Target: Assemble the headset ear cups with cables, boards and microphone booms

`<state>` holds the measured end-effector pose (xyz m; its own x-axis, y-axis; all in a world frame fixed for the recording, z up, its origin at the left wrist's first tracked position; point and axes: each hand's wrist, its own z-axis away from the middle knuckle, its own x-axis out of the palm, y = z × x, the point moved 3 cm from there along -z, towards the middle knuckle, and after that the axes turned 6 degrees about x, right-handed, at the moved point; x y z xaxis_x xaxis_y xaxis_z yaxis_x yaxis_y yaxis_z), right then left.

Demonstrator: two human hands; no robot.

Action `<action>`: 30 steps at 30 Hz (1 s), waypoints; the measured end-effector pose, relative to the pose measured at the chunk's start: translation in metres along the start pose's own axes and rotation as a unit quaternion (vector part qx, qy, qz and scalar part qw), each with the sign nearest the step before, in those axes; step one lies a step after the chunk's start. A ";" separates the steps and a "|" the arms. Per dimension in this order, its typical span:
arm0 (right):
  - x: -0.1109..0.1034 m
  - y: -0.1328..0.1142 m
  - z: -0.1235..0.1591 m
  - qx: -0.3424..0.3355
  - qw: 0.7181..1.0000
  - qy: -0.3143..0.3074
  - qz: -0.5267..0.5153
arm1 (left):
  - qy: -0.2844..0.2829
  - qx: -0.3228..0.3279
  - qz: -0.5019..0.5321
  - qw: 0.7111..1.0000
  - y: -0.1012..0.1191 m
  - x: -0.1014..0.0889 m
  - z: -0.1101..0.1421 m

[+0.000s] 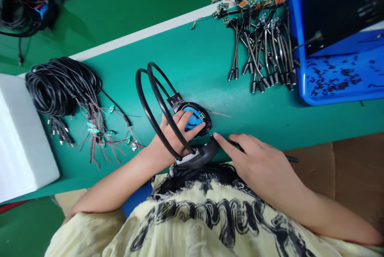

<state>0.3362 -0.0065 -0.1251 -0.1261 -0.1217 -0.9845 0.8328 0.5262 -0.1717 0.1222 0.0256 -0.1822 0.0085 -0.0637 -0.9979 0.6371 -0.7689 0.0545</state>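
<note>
**Black headset [159, 103] gripped by left hand [177, 133] at mid-counter**

Far left, at 9 o'clock, a white foam block [24, 141] on the green counter [192, 69]. Beyond the counter's white rear edge, at 10 o'clock, a dark tangle of cable [24, 13] with a blue part. Just right of the block, a coil of black cable [57, 85], its ends spilling into red wires and small green circuit boards [99, 131].

At the centre, the left hand closed around the headset, fingers curled over the blue inner face of one ear cup [192, 119], a small green board by the fingertips, the double headband crossing the wrist. Below it, toward 6 o'clock, the second ear cup [199, 155]. Just right of that cup, the right hand [258, 161], fingers extended, index fingertip just beside the cup, a slim black rod [292, 159] running under the palm; any grip on the rod impossible to tell.

At 2 o'clock, a bundle of wired jack plugs [258, 49] with small boards and orange tape. At 3 o'clock, a blue plastic bin [312, 97] holding scattered small black pieces [333, 77].
</note>
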 end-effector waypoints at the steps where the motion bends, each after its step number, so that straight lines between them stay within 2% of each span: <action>1: 0.002 0.000 -0.002 0.001 1.000 0.005 -0.011 | 0.003 0.001 -0.003 1.000 -0.001 0.000 -0.001; 8: 0.025 0.004 -0.013 0.030 0.996 0.016 -0.080 | 0.022 -0.006 0.000 1.000 -0.003 0.001 -0.005; 16: 0.038 0.005 -0.010 0.003 0.993 0.028 -0.112 | -0.010 0.003 0.033 0.999 -0.006 -0.007 -0.001; 22: 0.047 0.005 -0.003 -0.002 0.995 0.004 -0.097 | -0.052 0.001 0.081 0.995 -0.005 -0.015 -0.001; 30: 0.054 0.000 0.006 0.008 0.997 0.032 -0.070 | -0.088 -0.003 0.128 0.988 -0.002 -0.021 -0.002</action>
<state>0.3329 -0.0183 -0.1780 -0.2765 -0.1386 -0.9510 0.8126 0.4945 -0.3084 0.1219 0.0301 -0.1614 0.0365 -0.3658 -0.9300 0.6353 -0.7098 0.3041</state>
